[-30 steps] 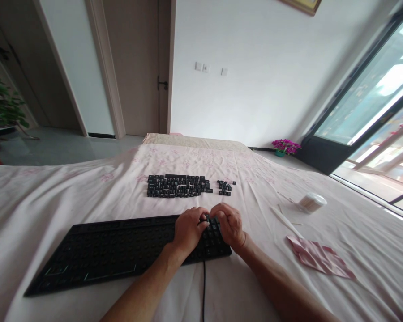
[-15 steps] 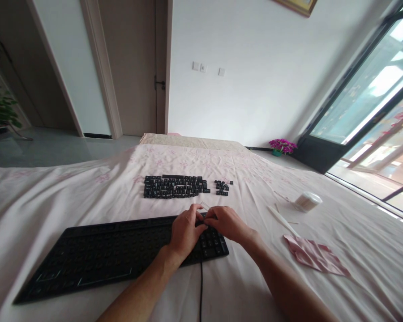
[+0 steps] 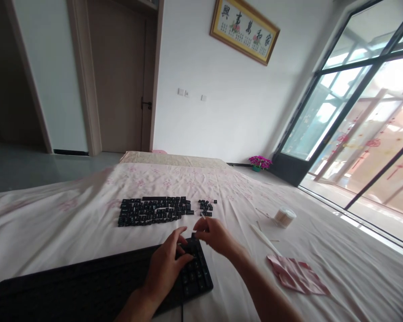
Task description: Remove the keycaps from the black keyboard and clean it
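A black keyboard (image 3: 97, 279) lies across the bed in front of me, with a large area bare of keycaps and keys on its right-hand number pad. My left hand (image 3: 166, 259) is over the right part of it, thumb and fingers apart, holding nothing that I can see. Just above the keyboard's far right corner, my right hand (image 3: 215, 235) pinches a small black keycap (image 3: 194, 235). A thin white stick (image 3: 203, 215), perhaps a cotton swab, pokes up from the same hand. Beyond my hands, many loose keycaps (image 3: 151, 211) lie in rows, with a smaller group (image 3: 206, 207) to their right.
On the right stand a clear tub of cotton swabs (image 3: 285, 218), a pink cloth (image 3: 297, 274) and a white strip-like tool (image 3: 264, 238). Loose swabs lie near the tub. The keyboard cable (image 3: 182, 308) runs towards me. A wrinkled pale sheet (image 3: 235, 259) covers the bed.
My hands were together at the number pad; now they are apart, the right one lifted away with a keycap and the left one opened. The view has tilted up and shifted right.
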Motion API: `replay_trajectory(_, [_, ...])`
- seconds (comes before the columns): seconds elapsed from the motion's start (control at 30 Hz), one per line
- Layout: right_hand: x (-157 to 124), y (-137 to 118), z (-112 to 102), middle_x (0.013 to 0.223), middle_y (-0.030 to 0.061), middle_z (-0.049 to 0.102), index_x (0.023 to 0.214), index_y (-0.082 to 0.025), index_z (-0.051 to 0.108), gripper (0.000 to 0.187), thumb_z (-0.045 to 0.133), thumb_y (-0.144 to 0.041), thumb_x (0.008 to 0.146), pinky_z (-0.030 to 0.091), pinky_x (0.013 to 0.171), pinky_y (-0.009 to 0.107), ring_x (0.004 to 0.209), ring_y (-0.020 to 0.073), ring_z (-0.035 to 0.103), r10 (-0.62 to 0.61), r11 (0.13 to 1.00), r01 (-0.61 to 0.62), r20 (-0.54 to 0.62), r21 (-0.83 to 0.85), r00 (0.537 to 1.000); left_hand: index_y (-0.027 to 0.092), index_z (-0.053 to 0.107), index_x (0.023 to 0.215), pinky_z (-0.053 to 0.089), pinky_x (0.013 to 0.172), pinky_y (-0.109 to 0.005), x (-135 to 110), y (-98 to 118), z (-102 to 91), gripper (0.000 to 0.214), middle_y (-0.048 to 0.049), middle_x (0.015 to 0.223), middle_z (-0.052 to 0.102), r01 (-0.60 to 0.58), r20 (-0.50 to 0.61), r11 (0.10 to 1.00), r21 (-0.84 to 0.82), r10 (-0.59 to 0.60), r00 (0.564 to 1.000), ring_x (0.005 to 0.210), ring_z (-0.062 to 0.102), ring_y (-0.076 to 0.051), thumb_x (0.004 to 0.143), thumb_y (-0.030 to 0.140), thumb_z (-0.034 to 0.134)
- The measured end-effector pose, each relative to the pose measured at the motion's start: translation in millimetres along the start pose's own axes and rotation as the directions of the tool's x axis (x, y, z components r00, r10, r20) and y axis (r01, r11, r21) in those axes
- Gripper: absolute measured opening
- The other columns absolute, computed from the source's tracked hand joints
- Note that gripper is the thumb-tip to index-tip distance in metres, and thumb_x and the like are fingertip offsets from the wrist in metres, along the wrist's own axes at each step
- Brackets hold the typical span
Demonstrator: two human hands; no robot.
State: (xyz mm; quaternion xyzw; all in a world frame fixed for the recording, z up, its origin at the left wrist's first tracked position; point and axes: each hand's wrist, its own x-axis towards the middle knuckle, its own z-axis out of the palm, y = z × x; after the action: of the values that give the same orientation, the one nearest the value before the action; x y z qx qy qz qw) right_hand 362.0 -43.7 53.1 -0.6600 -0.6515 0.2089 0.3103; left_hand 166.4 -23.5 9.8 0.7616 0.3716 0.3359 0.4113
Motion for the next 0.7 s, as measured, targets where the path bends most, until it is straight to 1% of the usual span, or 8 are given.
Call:
replay_trajectory(0.03, [9,12,-9,0.08,0.0014,0.07,0.091,-0.019,0.069,0.02,0.063,-0.026,0.073,0.042,0.061,0.024,0.07,0.0152,0.061,0.012,1.0,-0.012,-0.084,0.004,0.996,0.027,0.045,0.124,0.046,0.076,-0.026,0,-1,0.7,0.054,0.0009,0.102,0.061,-0.005,-0.009,1.0,0.006,0.006,1.0,0.075,0.061,-0.012,0.073,0.016,0.057])
replay_trajectory(0.07, [19,24,-19,0.08,0.0024,0.07,0.088,-0.018,0.07,0.019,0.061,-0.027,0.073,0.044,0.063,0.025,0.07,0.016,0.061,0.04,0.999,-0.043,-0.165,-0.015,0.985,0.026,0.047,0.123,0.046,0.077,-0.026,1,-2,1.3,0.052,0.0009,0.101,0.061,-0.014,-0.012,1.0,0.014,0.014,1.0,0.075,0.061,-0.012,0.073,0.015,0.057])
replay_trajectory(0.13, [38,47,-41,0.077,0.0024,0.07,0.086,-0.018,0.072,0.02,0.059,-0.026,0.073,0.044,0.06,0.026,0.067,0.0165,0.061,0.152,0.984,-0.17,-0.261,-0.049,0.953,0.026,0.05,0.119,0.046,0.079,-0.027,1,-4,2.1,0.048,0.0009,0.099,0.061,-0.033,-0.009,0.999,0.031,0.033,0.999,0.074,0.06,-0.011,0.073,0.013,0.055])
replay_trajectory(0.23, [59,74,-70,0.077,0.0031,0.071,0.086,-0.019,0.073,0.02,0.056,-0.023,0.075,0.044,0.059,0.025,0.066,0.0162,0.061,0.201,0.969,-0.234,-0.304,-0.077,0.931,0.025,0.055,0.112,0.047,0.078,-0.026,1,-6,2.6,0.042,0.0008,0.098,0.061,-0.058,0.003,0.997,0.058,0.058,0.998,0.074,0.06,-0.011,0.073,0.011,0.054])
replay_trajectory(0.3, [68,85,-83,0.077,0.0026,0.071,0.084,-0.02,0.073,0.02,0.056,-0.022,0.075,0.044,0.06,0.024,0.068,0.0163,0.061,0.221,0.96,-0.262,-0.31,-0.098,0.925,0.025,0.057,0.109,0.047,0.077,-0.025,1,-5,2.4,0.039,0.0008,0.097,0.062,-0.068,0.005,0.995,0.077,0.068,0.998,0.074,0.06,-0.011,0.073,0.01,0.054])
replay_trajectory(0.43, [82,96,-91,0.075,0.0012,0.071,0.081,-0.022,0.075,0.018,0.059,-0.02,0.072,0.043,0.061,0.022,0.069,0.0152,0.061,0.267,0.937,-0.32,-0.297,-0.144,0.917,0.024,0.058,0.106,0.046,0.076,-0.024,1,-2,1.2,0.035,0.0008,0.097,0.062,-0.062,0.014,0.993,0.098,0.061,0.998,0.074,0.06,-0.011,0.074,0.01,0.053])
replay_trajectory(0.6, [95,106,-88,0.072,-0.0008,0.07,0.083,-0.022,0.075,0.019,0.061,-0.02,0.071,0.043,0.062,0.021,0.067,0.0127,0.061,0.319,0.905,-0.377,-0.269,-0.199,0.909,0.024,0.058,0.106,0.046,0.077,-0.023,2,0,0.0,0.035,0.001,0.097,0.062,-0.05,0.019,0.992,0.113,0.048,0.999,0.075,0.06,-0.01,0.075,0.01,0.052])
replay_trajectory(0.7, [99,111,-86,0.073,-0.0005,0.07,0.084,-0.022,0.075,0.019,0.061,-0.021,0.071,0.043,0.063,0.021,0.068,0.013,0.061,0.337,0.89,-0.397,-0.261,-0.223,0.904,0.025,0.059,0.105,0.045,0.077,-0.022,2,1,-0.4,0.034,0.0012,0.097,0.062,-0.043,0.022,0.991,0.128,0.041,0.999,0.076,0.06,-0.01,0.075,0.01,0.053])
